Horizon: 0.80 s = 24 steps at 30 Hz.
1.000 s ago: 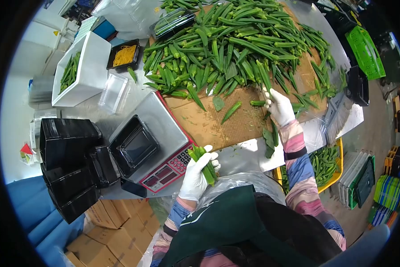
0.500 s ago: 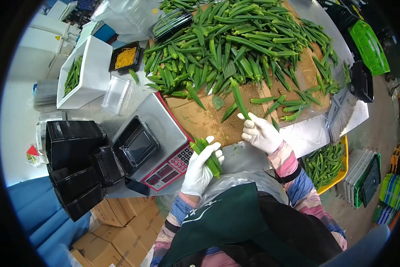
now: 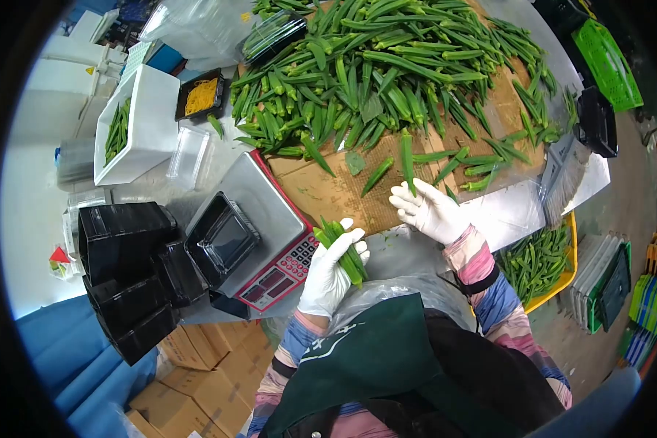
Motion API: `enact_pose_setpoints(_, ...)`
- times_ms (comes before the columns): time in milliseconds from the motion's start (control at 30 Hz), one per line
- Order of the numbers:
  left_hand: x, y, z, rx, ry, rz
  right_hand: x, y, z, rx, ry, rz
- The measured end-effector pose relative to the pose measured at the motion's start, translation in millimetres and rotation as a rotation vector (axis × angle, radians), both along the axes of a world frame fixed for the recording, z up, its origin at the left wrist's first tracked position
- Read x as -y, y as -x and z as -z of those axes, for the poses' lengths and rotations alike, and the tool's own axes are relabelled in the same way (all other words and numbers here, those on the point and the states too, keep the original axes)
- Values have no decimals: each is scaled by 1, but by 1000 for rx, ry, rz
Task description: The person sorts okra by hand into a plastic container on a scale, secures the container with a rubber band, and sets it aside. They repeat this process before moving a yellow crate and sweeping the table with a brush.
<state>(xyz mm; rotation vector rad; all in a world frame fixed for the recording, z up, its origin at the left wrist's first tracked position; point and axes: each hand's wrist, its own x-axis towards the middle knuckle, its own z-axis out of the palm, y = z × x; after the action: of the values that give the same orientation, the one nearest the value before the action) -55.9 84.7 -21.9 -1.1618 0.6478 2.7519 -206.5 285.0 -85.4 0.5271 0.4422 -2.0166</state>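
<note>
My gloved left hand (image 3: 328, 276) is closed around several green okra pods (image 3: 349, 257), their stem ends poking out above the thumb. Farther right, my gloved right hand (image 3: 432, 212) is turned palm up. The lower end of a single okra pod (image 3: 406, 159) lies between its thumb and fingers, and the pod points away toward the heap. A big heap of okra (image 3: 387, 73) covers the cardboard (image 3: 306, 186) beyond both hands. Left of my left hand, an empty black plastic tray (image 3: 222, 239) rests on a scale (image 3: 279, 241) with a red-edged keypad.
Stacked black trays (image 3: 127, 237) stand at left. Behind them are a white bin (image 3: 149, 117) with okra and a black tray of yellow rubber bands (image 3: 200, 96). A brush (image 3: 564, 175) lies at the table's right edge, above a yellow crate (image 3: 562, 281) of okra.
The pod at my right hand has turned more upright, and that hand's fingers have loosened and rolled palm up. My left hand still grips its bunch in nearly the same place.
</note>
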Motion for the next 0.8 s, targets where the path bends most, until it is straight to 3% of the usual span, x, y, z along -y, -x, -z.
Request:
enact_pose_setpoints(233,5,1,9,-4,-8,60,-3,-1,8,-83,-118,-2)
enact_pose_setpoints(333,5,2,13,-40,-76,60,9,-18,-29,-823,-386,-296)
enact_pose_setpoints(433,7,5,13,-144,-95,136,35,-48,-45,-912,-389,-577)
enact_pose_setpoints(467,4,6,14,-96,79,137,40,-46,-52,-1032,-436,-753)
enact_pose_setpoints(500,5,9,13,-88,63,137,44,-39,-61,-1039,-509,-744)
enact_pose_setpoints(567,14,14,17,-34,14,139,50,-11,-60,-1004,-735,-631)
enact_pose_setpoints(600,18,12,19,-23,15,148,51,5,-32,-1393,-1020,-328)
enact_pose_setpoints(667,21,11,12,-1,13,158,53,66,-28,-1755,-1499,174)
enact_pose_setpoints(700,23,13,9,6,13,166,52,101,-19,-1766,-1574,285)
enact_pose_setpoints(733,25,14,9,7,7,170,50,129,-8,-1845,-1750,365)
enact_pose_setpoints(800,29,15,12,15,-3,179,49,173,5,-1820,-1966,254)
